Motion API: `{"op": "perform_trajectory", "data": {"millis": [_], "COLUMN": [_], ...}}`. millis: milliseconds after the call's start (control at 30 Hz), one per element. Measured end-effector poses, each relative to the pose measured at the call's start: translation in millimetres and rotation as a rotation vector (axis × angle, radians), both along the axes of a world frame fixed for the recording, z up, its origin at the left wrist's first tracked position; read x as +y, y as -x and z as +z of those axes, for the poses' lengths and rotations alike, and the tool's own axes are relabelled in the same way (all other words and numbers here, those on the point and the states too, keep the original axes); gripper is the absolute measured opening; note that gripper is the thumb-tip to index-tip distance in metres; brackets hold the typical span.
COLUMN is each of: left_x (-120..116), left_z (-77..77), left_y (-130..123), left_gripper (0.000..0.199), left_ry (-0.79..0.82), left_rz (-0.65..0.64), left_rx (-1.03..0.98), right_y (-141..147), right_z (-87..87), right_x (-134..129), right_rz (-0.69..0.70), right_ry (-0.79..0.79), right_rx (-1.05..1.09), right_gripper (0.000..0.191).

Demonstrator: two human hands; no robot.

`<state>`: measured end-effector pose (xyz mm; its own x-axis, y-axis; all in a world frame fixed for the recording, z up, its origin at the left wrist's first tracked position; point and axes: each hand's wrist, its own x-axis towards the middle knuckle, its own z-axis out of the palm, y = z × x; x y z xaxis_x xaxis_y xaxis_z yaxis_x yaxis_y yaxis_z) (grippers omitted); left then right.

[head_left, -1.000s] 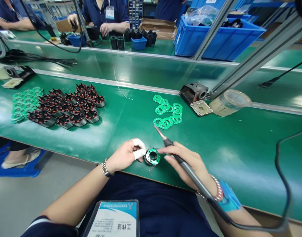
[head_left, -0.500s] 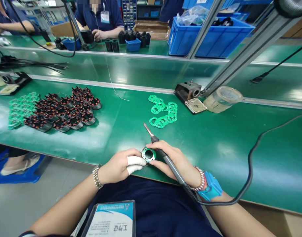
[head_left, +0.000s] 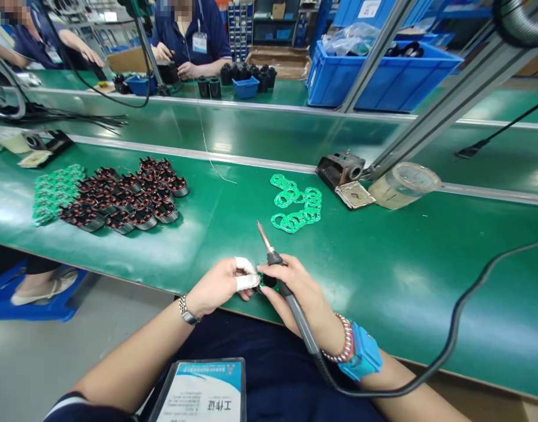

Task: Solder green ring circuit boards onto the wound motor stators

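My left hand (head_left: pixel 227 281), with white covers on two fingers, pinches the left edge of a small round part with a green ring board (head_left: pixel 269 281). On the part's other side, the fingers of my right hand (head_left: pixel 302 293) grip it too. A soldering iron (head_left: pixel 299 313) also lies in my right hand, its bare tip pointing up and away over the table. Fingers cover much of the round part. Beyond the tip lie several loose green ring boards (head_left: pixel 297 205).
Wound motor cores (head_left: pixel 123 199) and stacked green boards (head_left: pixel 55 193) lie at the left. Back right are an iron stand (head_left: pixel 341 168), a cloudy jar (head_left: pixel 403 184) and a metal post. The iron's cable (head_left: pixel 456 319) loops at the right. People sit across the bench.
My left fingers have shifted and now pinch the part's edge, with the thumb on top. The ring, which faced up in view, is now more covered. The camera view has shifted slightly.
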<state>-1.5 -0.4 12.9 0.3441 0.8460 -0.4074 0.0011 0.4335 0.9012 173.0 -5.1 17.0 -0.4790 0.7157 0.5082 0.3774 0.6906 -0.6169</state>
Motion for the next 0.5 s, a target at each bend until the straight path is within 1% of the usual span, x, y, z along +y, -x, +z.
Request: {"op": "perform_trajectory", "data": {"millis": [100, 233, 400, 500], "left_x": [-2.0, -3.8, -2.6, -0.6], "left_z": [-0.8, -2.1, -3.0, -3.4], "left_y": [1.0, 1.4, 2.7, 5.1], "left_gripper": [0.022, 0.021, 0.022, 0.023], "left_ry": [0.023, -0.007, -0.021, -0.003], "left_rz": [0.010, -0.009, -0.050, -0.082], "left_rx": [-0.014, -0.025, 0.010, -0.002], "right_y": [1.3, -1.6, -10.1, -17.5], "right_z": [-0.8, -1.2, 6.6, 13.6], "right_x": [-0.7, -4.9, -8.0, -9.5], "right_rz": [0.002, -0.009, -0.142, -0.173], "right_ry": [-0.008, 0.021, 0.096, 0.123], "right_rx": [-0.002, 0.005, 0.059, 0.120], "right_gripper": [0.028, 0.026, 0.021, 0.013]}}
